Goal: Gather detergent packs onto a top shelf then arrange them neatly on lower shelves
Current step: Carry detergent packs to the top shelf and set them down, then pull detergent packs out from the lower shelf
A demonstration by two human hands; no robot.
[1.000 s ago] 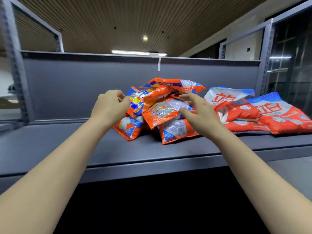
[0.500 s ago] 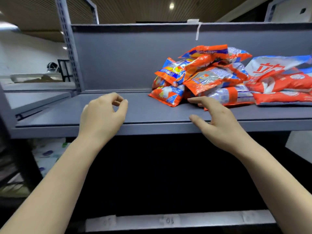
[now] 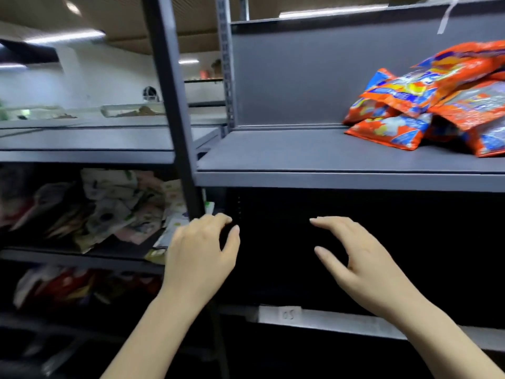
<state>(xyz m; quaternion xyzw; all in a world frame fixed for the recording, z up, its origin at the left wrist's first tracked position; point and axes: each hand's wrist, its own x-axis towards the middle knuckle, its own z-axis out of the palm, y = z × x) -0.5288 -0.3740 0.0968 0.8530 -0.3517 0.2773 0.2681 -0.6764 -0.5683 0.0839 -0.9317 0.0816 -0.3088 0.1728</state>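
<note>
Left hand [image 3: 200, 255] and right hand [image 3: 363, 265], lower centre, loosely open, holding nothing; detergent packs [image 3: 434, 105] heaped upper right on top shelf [image 3: 300, 157].

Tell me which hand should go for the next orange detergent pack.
Right. The right hand hangs empty below the shelf, on the side of the orange pack pile; the left hand is farther off, by the upright post.
</note>
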